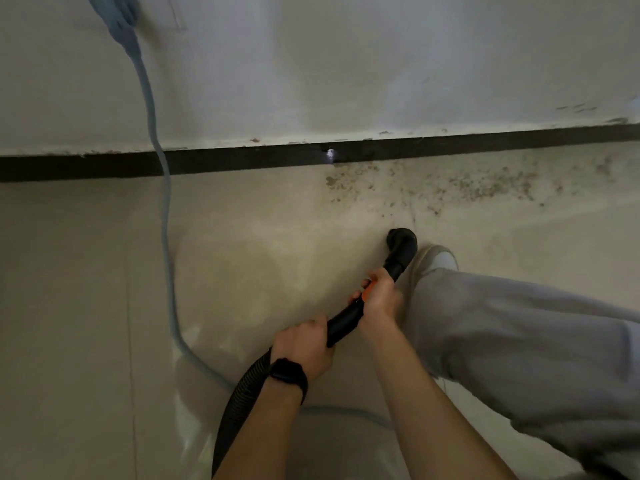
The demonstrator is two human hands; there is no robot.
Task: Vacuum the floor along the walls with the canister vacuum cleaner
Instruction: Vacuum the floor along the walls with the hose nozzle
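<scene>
black hose (343,327), orange collar (367,292), dark-speckled beige floor (86,271)

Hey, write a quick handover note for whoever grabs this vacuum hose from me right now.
Left hand grips the black hose where it meets the stiff tube.
Right hand grips the tube further up, by the orange part.
Nozzle is down at the floor, short of the baseboard.
Floor left of the nozzle looks clean.
Left to do: the dirt along the baseboard, ahead and to the right.
Mind the grey cord running from the wall across the floor on the left.
</scene>
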